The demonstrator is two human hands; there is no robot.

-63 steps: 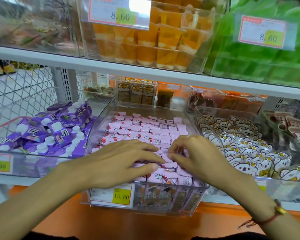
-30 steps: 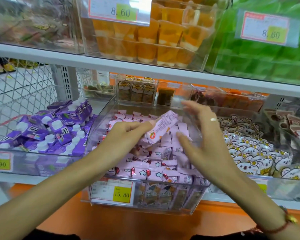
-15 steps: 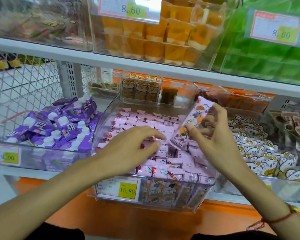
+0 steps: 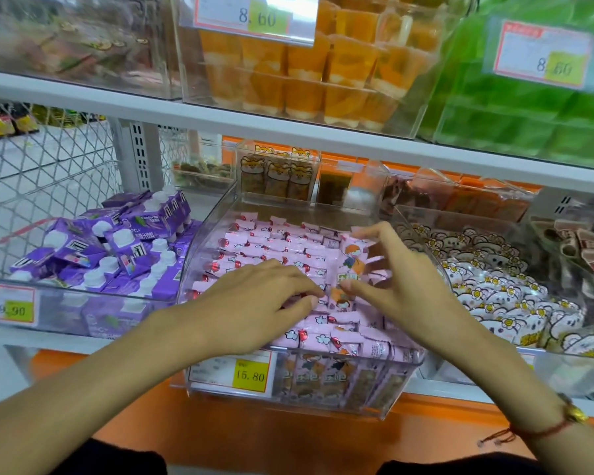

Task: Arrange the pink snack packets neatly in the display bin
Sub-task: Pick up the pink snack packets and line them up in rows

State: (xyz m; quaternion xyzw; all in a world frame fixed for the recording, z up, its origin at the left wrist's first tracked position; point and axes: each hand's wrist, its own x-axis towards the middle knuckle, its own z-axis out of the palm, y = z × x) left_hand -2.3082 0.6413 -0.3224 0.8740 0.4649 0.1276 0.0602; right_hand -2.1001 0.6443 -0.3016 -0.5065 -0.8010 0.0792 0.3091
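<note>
Head view looks down on the clear acrylic display bin [image 4: 384,399] at centre shelf, filled with rows of small pink snack packets [image 4: 271,245]. Left hand [image 4: 251,303] rests flat, fingers loosely spread, pressing the near rows. Right hand [image 4: 402,289] pinches one upright pink cartoon-printed packet [image 4: 347,272]; best slid down squarely into its gap, print facing forward.

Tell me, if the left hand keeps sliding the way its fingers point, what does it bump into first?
Probably the upright pink snack packet that the right hand pinches. The left hand lies flat on the packets, its fingertips pointing right and almost touching it; how near is hard to judge.
</note>
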